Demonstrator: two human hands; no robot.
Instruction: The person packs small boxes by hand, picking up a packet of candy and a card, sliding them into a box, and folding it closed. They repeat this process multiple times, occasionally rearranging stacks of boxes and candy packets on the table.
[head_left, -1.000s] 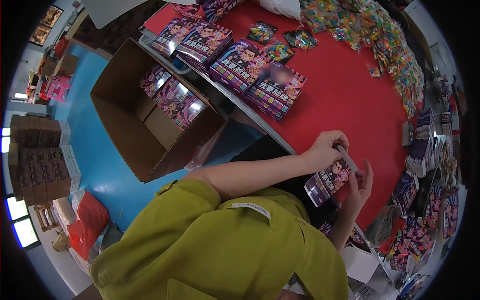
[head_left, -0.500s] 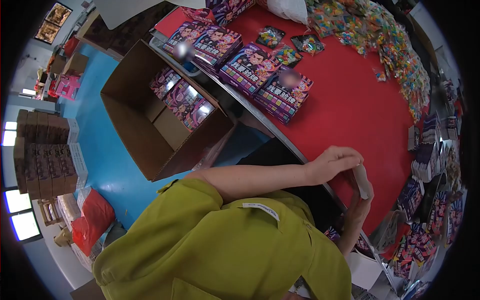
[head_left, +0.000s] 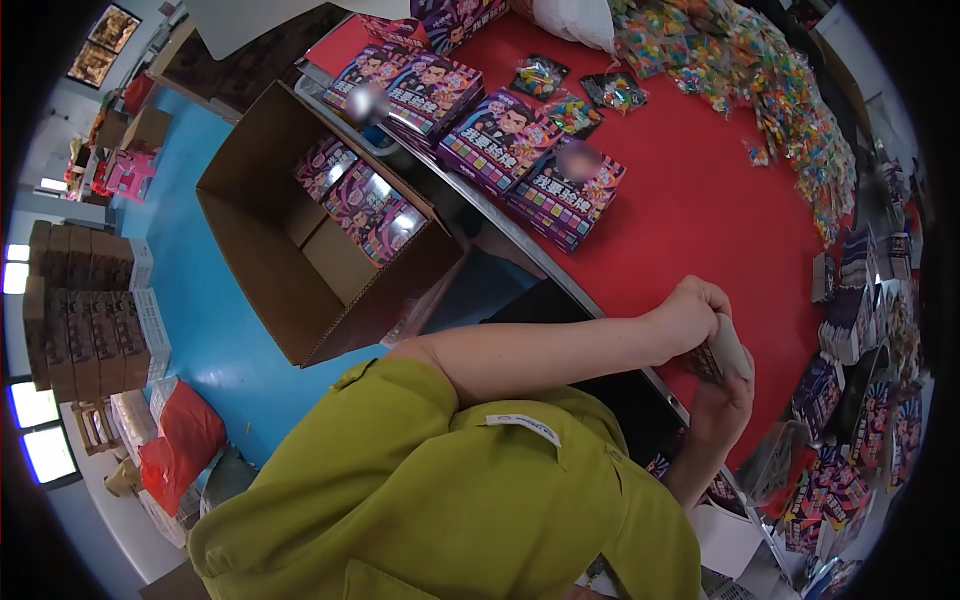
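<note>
A small flat box (head_left: 728, 350), pale on one face and dark printed on its side, is held between my two hands over the red tabletop (head_left: 668, 225). My left hand (head_left: 690, 318) reaches across from the left, its fingers bent closed over the box's upper end. From below, my right hand (head_left: 724, 400) grips the lower end, thumb and fingers around it. Beyond my hands stand stacked purple printed display boxes (head_left: 568, 195) along the table's edge.
On the left, an open cardboard carton (head_left: 300, 330) holds several purple boxes (head_left: 375, 215). Small bags of colourful candy (head_left: 790, 120) heap at the far right. Stacks of dark printed packs (head_left: 850, 300) and flat printed cartons (head_left: 825, 490) line the right side. A metal edge (head_left: 520, 240) borders the table.
Both hands have moved slightly right with the small box. My left fingers have curled down onto its top end, and its dark printed side now shows.
</note>
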